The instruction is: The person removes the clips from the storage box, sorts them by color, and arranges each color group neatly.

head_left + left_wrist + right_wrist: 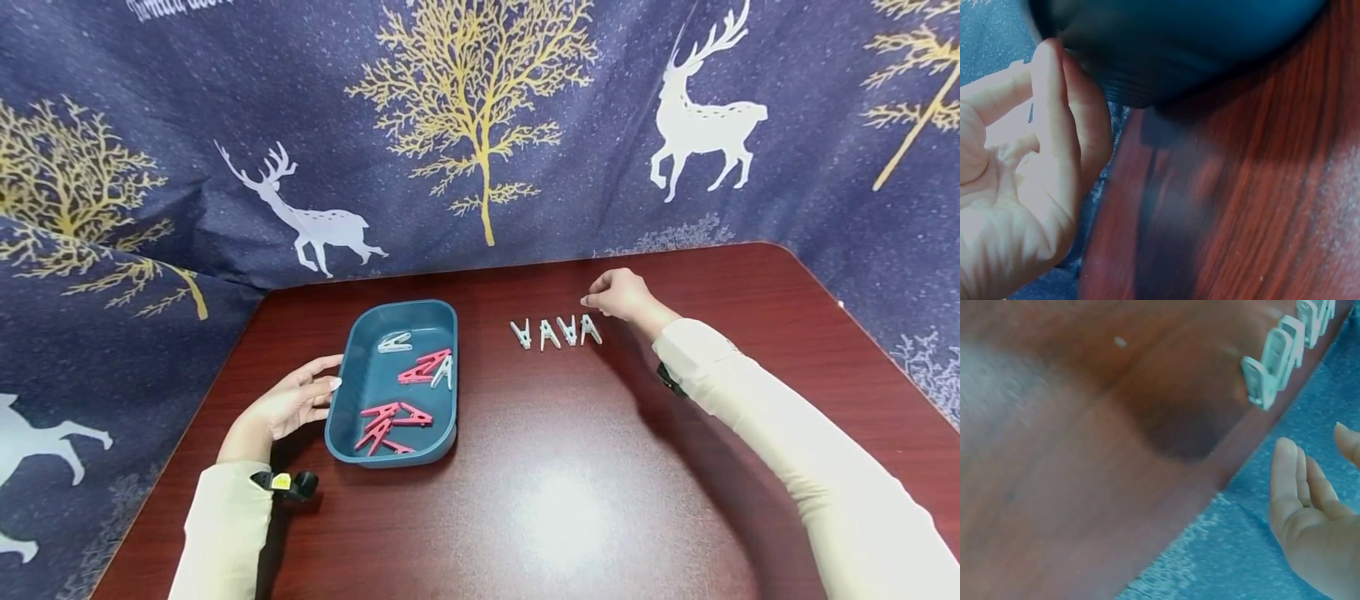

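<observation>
My left hand (296,398) is beside a blue plastic bin (393,461), its fingertips touching the outside of the left wall. In the left wrist view the fingers (1054,112) are loosely bent against the bin's dark side (1166,56). Inside lie several red clothespins (378,433) and a few white clothespins (394,342). My right hand (621,293) hovers just behind the right end of a row of several pale clothespins (569,331) standing on the table. In the right wrist view a gap separates thumb from fingers, and the hand (1322,531) is apart from the nearest clothespin (1259,384).
The dark red wooden table (517,517) has a bright glare spot near its front. A blue cloth (547,192) with trees and deer hangs directly behind the table's back edge. Wrist cameras (296,483) are strapped at both cuffs.
</observation>
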`<state>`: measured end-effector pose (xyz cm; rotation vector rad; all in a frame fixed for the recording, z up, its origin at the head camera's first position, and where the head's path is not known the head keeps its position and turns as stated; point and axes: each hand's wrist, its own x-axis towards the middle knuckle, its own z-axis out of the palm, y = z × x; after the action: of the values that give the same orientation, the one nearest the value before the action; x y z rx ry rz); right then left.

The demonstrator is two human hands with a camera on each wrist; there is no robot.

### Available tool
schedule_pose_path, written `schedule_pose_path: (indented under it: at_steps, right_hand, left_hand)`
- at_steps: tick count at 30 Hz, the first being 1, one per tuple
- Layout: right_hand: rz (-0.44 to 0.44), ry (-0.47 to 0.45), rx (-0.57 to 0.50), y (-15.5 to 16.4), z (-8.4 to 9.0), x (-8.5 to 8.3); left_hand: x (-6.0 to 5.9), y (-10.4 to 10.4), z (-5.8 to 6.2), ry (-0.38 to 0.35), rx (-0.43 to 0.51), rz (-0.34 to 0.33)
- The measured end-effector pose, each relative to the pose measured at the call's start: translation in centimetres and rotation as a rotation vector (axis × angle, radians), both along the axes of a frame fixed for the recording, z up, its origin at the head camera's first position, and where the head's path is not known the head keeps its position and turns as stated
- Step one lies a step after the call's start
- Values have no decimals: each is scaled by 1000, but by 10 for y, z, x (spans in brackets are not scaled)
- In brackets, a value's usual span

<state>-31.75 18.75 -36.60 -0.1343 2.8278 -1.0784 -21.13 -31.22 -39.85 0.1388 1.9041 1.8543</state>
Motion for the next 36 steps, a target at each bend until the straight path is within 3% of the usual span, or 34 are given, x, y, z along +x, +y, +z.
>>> schedule_pose_path:
  at_steps: [8, 19, 30, 36]
  right_hand:
    - [64, 86, 42, -16, 19, 2]
    - [196, 104, 14, -54, 52, 15]
    - [256, 115, -4, -84, 72, 23]
    - [293, 128, -14, -101, 85, 22]
  left_hand:
    - [0, 2, -1, -7, -27, 7]
    - [-1, 2, -3, -3, -21, 1]
    - [-1, 2, -3, -1, -53, 1]
    - [-1, 1, -1, 14, -10, -9]
